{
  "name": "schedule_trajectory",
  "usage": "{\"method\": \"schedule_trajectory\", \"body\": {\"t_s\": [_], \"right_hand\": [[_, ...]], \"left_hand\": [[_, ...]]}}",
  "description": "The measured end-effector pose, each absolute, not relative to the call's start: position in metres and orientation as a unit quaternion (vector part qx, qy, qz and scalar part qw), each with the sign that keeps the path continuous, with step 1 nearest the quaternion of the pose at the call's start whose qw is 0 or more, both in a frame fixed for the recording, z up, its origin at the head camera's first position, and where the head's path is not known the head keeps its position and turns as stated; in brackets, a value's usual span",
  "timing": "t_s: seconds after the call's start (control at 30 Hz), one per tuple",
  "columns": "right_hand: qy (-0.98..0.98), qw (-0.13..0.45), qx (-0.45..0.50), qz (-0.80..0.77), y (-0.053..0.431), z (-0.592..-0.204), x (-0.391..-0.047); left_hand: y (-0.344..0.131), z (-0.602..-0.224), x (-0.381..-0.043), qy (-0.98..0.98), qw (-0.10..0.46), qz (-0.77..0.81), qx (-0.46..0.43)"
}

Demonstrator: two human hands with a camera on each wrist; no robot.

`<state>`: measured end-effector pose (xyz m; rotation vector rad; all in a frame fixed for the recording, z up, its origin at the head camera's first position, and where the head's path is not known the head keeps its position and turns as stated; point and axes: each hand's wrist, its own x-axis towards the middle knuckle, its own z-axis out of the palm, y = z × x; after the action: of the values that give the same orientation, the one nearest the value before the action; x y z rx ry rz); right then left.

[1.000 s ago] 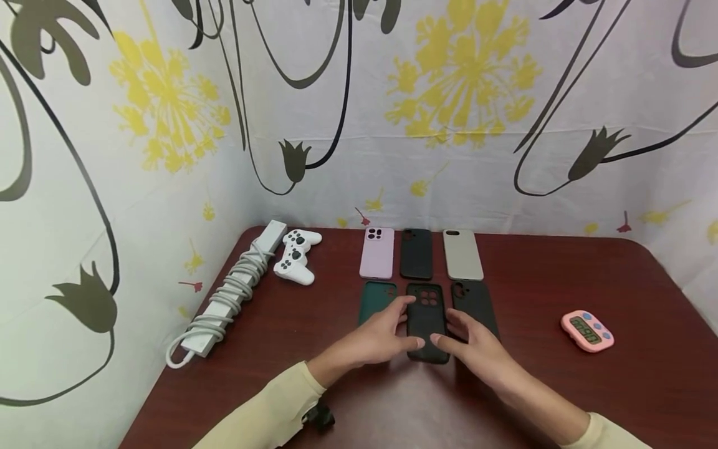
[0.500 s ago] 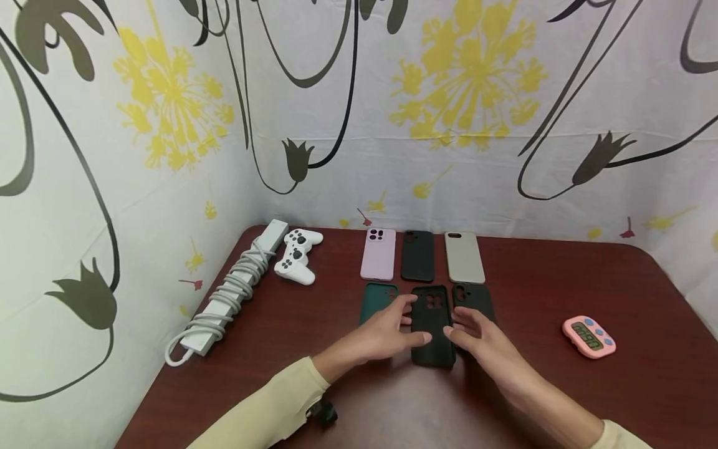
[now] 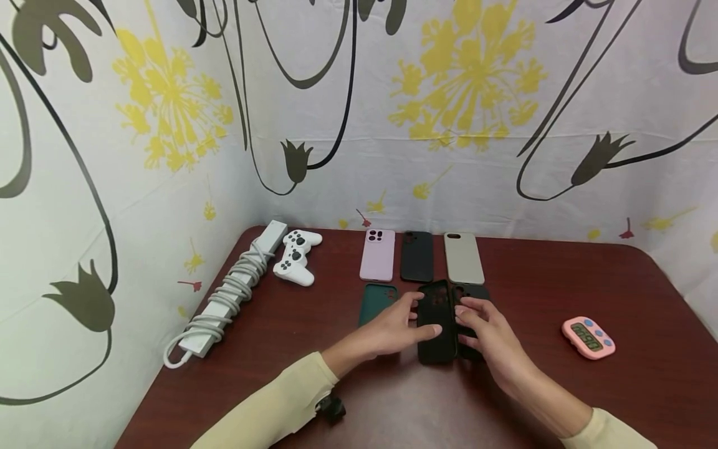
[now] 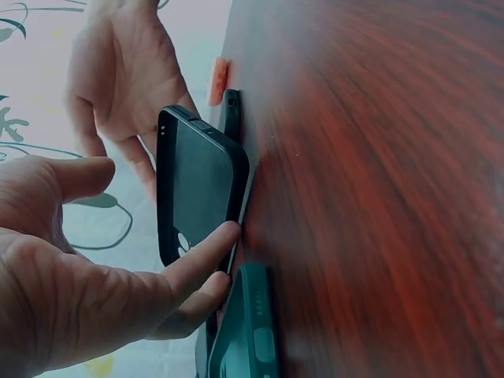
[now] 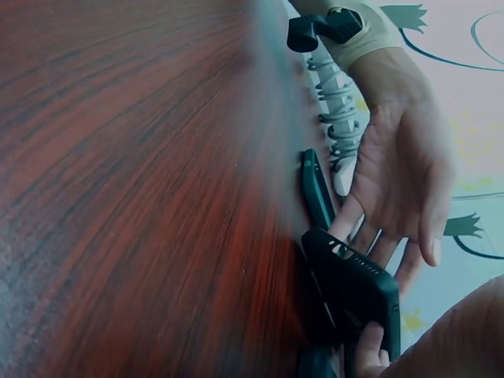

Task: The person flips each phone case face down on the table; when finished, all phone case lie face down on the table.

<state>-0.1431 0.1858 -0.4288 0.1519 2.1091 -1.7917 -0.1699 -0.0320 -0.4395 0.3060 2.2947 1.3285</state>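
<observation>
A black phone case (image 3: 436,327) with camera cutouts stands tilted between my hands in the head view. In the left wrist view its hollow inside (image 4: 205,177) faces my left hand. My left hand (image 3: 392,327) is at its left side: fingertips touch the lower edge, and the thumb stays raised over the case. At the right side is my right hand (image 3: 496,343), its fingers against the back of the case, as the right wrist view shows; the thumb sits off the edge. Partly hidden are a green case (image 3: 376,302) on the left and a dark case (image 3: 470,293) on the right.
Behind lie a lilac case (image 3: 378,255), a black case (image 3: 417,257) and a beige case (image 3: 464,259). At the left are a game controller (image 3: 297,257) and a cord-wrapped power strip (image 3: 232,290). A pink timer (image 3: 589,338) lies right. Patterned cloth (image 3: 359,93) hangs behind the table.
The black phone case has shifted slightly right and tilted from nearly flat, turning its hollow inside leftward. My left hand followed it to the right; the right hand's fingers have drawn closer together.
</observation>
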Motion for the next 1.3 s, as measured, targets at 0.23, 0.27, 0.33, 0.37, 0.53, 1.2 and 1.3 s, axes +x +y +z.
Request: {"method": "schedule_trajectory", "body": {"t_s": [0.23,0.27,0.33,0.37,0.53,1.2,1.3], "right_hand": [[0.733,0.181,0.048,-0.654,0.187,-0.433,-0.146],[0.732,0.179,0.048,-0.655,0.187,-0.433,-0.145],[0.730,0.173,0.050,-0.659,0.184,-0.434,-0.144],[0.730,0.169,0.051,-0.660,0.183,-0.434,-0.143],[0.735,0.147,0.057,-0.659,0.173,-0.434,-0.141],[0.741,0.150,0.035,-0.654,0.142,-0.452,-0.138],[0.748,0.163,0.027,-0.643,0.142,-0.455,-0.139]], "left_hand": [[-0.029,-0.437,-0.171,0.830,0.237,0.495,0.101],[-0.028,-0.437,-0.171,0.828,0.238,0.499,0.099],[-0.028,-0.438,-0.172,0.817,0.240,0.515,0.094],[-0.027,-0.437,-0.172,0.811,0.240,0.525,0.091],[-0.026,-0.436,-0.174,0.783,0.242,0.567,0.078],[-0.056,-0.430,-0.180,0.749,0.263,0.601,0.093],[-0.061,-0.431,-0.180,0.721,0.276,0.629,0.087]]}}
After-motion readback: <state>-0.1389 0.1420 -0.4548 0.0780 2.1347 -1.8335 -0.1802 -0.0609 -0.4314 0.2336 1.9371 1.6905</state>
